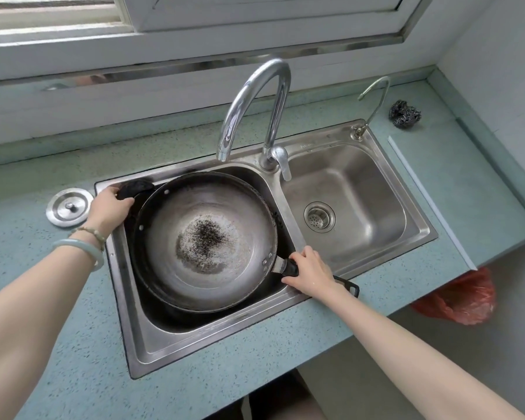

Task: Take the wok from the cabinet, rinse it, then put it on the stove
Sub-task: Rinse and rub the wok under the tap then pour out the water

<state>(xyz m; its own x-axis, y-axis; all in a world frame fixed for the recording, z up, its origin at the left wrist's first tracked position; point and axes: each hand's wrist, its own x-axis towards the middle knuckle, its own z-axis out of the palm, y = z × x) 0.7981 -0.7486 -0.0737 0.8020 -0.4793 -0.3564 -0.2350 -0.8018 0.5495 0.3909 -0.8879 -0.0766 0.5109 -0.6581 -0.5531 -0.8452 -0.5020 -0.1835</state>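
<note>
head | wok (pixel 203 237) sits in left basin of sink (pixel 373 165) under faucet (pixel 255 107) | left hand (pixel 109 207) closed on helper handle | right hand (pixel 308 272) wrapped round long handle | rim stamp behind right basin too small to read

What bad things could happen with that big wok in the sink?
1. The wok nearly fills the left basin, so it may bang the steel walls or the tall faucet when lifted.
2. The left hand holds the small side handle and the right hand the long one; if wet, either grip could slip.
3. The faucet spout sits over the wok's far rim, so water might splash onto the counter.
</note>
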